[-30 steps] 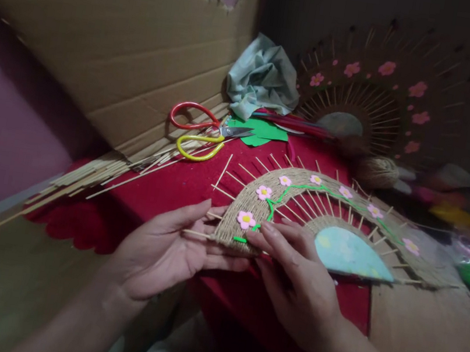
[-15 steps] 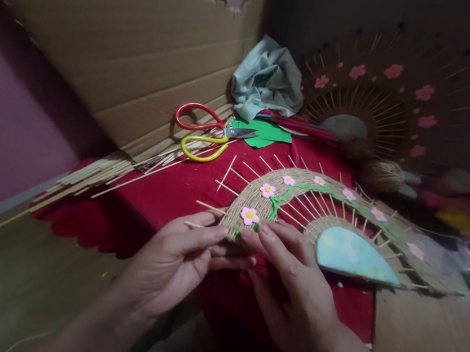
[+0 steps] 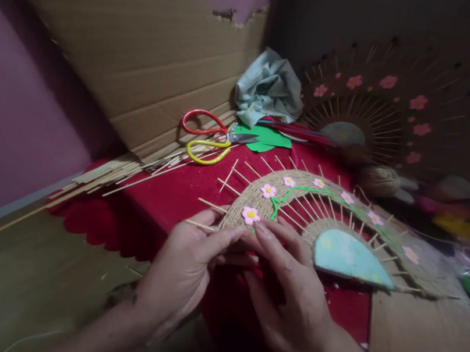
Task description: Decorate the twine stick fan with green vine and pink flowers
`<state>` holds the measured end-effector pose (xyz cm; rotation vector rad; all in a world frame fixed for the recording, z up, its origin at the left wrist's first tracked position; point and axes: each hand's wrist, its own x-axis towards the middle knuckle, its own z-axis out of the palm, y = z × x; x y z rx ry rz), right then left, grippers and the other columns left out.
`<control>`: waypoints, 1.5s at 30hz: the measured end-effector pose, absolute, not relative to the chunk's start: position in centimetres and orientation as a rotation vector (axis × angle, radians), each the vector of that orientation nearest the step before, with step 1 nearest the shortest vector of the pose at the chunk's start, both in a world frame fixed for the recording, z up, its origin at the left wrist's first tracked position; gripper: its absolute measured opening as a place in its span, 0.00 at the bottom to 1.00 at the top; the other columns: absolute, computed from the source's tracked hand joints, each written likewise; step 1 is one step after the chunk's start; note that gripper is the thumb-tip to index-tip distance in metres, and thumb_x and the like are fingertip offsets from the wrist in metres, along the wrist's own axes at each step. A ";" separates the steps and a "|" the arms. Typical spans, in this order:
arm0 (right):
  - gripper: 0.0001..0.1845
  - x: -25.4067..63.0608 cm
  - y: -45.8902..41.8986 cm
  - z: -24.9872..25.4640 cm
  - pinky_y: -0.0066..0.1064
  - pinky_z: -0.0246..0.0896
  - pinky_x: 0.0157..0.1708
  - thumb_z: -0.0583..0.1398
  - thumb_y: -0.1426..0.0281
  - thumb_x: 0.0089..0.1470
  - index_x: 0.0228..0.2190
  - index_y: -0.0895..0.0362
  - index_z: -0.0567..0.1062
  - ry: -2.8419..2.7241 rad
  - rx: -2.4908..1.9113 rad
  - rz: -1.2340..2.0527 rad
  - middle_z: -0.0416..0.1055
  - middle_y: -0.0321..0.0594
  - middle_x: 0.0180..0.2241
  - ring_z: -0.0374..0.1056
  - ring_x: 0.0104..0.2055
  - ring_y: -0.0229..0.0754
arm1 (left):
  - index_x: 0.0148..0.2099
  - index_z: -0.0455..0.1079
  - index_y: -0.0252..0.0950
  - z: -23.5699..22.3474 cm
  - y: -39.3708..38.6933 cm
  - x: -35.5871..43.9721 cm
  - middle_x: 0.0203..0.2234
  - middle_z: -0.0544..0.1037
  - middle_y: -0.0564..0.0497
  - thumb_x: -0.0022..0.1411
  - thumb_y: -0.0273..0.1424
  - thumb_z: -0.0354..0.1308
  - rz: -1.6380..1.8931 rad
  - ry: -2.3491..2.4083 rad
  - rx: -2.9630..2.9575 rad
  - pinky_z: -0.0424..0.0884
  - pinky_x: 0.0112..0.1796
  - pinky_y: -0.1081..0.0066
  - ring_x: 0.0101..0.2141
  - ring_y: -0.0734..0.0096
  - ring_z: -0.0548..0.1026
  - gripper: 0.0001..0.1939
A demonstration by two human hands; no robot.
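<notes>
Left hand (image 3: 184,262) pinches the woven-twine fan (image 3: 305,179); right hand (image 3: 299,291) touches it, grip unclear; scissors (image 3: 232,138) lie beyond the fan.

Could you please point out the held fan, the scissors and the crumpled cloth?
Held fan (image 3: 318,225): head view, inner woven band.
Scissors (image 3: 232,137): head view, metal near pivot.
Crumpled cloth (image 3: 269,90): head view, middle folds.

Woven fan (image 3: 302,180), its left corner hidden behind left hand (image 3: 186,266) and right hand (image 3: 296,285).
</notes>
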<state>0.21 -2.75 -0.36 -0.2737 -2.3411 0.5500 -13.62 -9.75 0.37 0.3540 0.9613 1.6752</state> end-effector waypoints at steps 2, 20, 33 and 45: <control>0.39 0.5 -2.8 -0.1 0.48 0.56 0.56 0.56 0.86 0.48 0.60 0.59 0.55 -2.290 -0.270 0.602 0.68 0.45 0.52 0.56 0.58 0.49 | 0.44 0.69 0.28 0.5 -9.8 -13.5 0.35 0.79 0.41 0.58 0.26 0.60 1.681 0.980 0.367 0.77 0.32 0.67 0.32 0.63 0.79 0.11; 0.39 1.0 -2.6 -0.3 0.53 0.54 0.56 0.58 0.83 0.47 0.60 0.61 0.55 -2.336 -0.259 0.486 0.68 0.46 0.53 0.56 0.57 0.52 | 0.44 0.70 0.29 0.7 -9.8 -13.0 0.36 0.79 0.42 0.58 0.27 0.59 1.708 1.025 0.397 0.75 0.32 0.70 0.33 0.65 0.78 0.12; 0.34 0.8 -2.9 0.0 0.52 0.50 0.58 0.57 0.81 0.48 0.57 0.62 0.60 -2.400 -0.266 0.442 0.67 0.46 0.54 0.55 0.59 0.49 | 0.41 0.71 0.32 0.8 -9.6 -12.8 0.33 0.80 0.45 0.57 0.26 0.60 1.746 1.021 0.355 0.75 0.33 0.71 0.34 0.64 0.79 0.09; 0.40 0.8 -2.9 -0.5 0.52 0.54 0.57 0.56 0.84 0.47 0.61 0.60 0.53 -2.313 -0.201 0.490 0.68 0.46 0.53 0.60 0.57 0.48 | 0.42 0.67 0.32 0.8 -9.7 -12.1 0.31 0.80 0.47 0.55 0.25 0.62 1.793 1.035 0.365 0.75 0.38 0.66 0.32 0.65 0.79 0.12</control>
